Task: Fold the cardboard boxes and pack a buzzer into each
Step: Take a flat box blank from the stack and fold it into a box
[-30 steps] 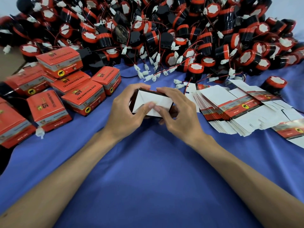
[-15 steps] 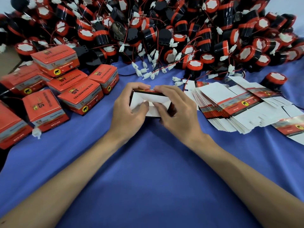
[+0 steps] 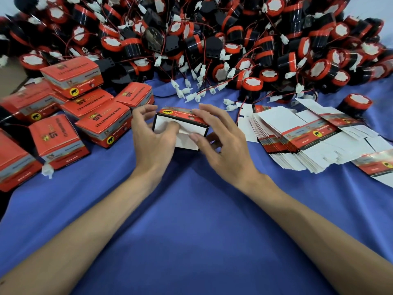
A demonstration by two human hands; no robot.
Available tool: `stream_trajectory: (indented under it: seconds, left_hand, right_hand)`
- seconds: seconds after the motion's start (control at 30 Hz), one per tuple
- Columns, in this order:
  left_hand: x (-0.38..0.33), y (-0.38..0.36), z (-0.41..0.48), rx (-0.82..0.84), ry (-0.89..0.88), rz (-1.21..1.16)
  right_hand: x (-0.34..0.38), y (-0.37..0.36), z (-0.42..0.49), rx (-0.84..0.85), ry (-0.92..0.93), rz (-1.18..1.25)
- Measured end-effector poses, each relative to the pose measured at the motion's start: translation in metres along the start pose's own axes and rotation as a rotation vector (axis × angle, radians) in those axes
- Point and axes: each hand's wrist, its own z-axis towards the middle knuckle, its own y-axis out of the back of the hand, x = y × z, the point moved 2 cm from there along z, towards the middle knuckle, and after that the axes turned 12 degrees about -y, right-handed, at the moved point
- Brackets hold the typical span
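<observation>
Two hands meet on one box (image 3: 180,129) at mid-cloth. Packed boxes (image 3: 104,124) crowd its left side, the nearest just beside the left hand (image 3: 153,143). On the right a fanned stack of flats (image 3: 297,137) lies near the right hand (image 3: 225,145), with a narrow strip of cloth (image 3: 191,231) between them. Behind, the heap of buzzers (image 3: 212,39) fills the far edge, and its white plugs trail to just short of the box. One lone buzzer (image 3: 354,104) stands beyond the flats. Open room lies toward the person, where blue cloth runs from the box to the near edge with only the forearms over it.

The box's long axis lies left to right, the right end turned a little nearer. Its red printed face points up and away; its white flapped face points back at the person. The left hand is loose, fingers spread apart off the box's left end, thumb pressing the white flap. The right hand clamps the box, fingers laid along the red face and thumb against the white face below.
</observation>
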Motion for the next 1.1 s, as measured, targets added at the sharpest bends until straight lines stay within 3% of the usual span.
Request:
stream_trajectory:
  seconds: [0.17, 0.33, 0.77, 1.0, 1.1]
  left_hand:
    - [0.0042, -0.0072, -0.0061, -0.117, 0.228, -0.136]
    - [0.0036, -0.0072, -0.0046, -0.011, 0.319, -0.253]
    - [0.0044, -0.0054, -0.0022, 0.121, 0.206, -0.428]
    - [0.0033, -0.0033, -0.0017, 0.246, 0.005, -0.293]
    - [0.0076, -0.0017, 0.0023, 0.236, -0.021, -0.275]
  right_hand:
    - [0.0015, 0.0004, 0.0008, -0.079, 0.08, -0.054]
    - [-0.0001, 0.0009, 0.0004, -0.067, 0.046, -0.056]
    - [-0.0021, 0.001, -0.0018, 0.07, -0.044, -0.004]
    - [-0.0064, 0.003, -0.0039, 0.165, -0.223, 0.261]
    - [-0.0038, 0.0007, -0.0046, 0.159, -0.206, 0.146]
